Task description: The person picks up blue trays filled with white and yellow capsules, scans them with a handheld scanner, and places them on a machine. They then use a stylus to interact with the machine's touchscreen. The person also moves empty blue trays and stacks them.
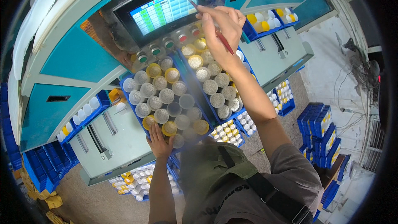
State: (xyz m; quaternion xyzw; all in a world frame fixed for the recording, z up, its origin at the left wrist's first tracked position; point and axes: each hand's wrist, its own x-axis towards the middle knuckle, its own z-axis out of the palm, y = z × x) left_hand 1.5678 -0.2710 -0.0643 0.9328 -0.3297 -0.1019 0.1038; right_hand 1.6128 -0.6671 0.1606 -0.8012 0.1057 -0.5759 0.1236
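Where the olive-green apron [234,174] fills the nearest part of my view, the left hand [158,144] rests at the near corner of the left cup tray [205,115], fingers close together and fairly flat, thumb set apart. Their tips reach a yellow cup [149,122]; whether they press on it or only on the tray's rim, I cannot tell. Translucent cups [186,101], many with pale granules [166,96], stand in rows in this blue tray, and the right cup tray [212,114] sits just beside it.

Past the trays, green buttons [155,50] and red buttons [182,37] run in a row. The right hand [224,27] hangs above the far end of the right cup tray, thumb and index finger pinching a slim dark red stylus [225,42], the other fingers loosely curled. The stylus is in front of the touchscreen [166,10], its tip over the right part of the lit table; contact I cannot make out. Working it well, I judge, calls for a light pinch, a steady wrist and one clean tap mid-cell, with the forearm [259,99] held clear of the cups below. The tip points up and left, toward the display; the long axis slants from there down and right, its butt end near the wrist.

Beyond lie teal cabinet panels [76,58], and at the right, stacked blue trays [309,118] stand before a pale wall [319,79].
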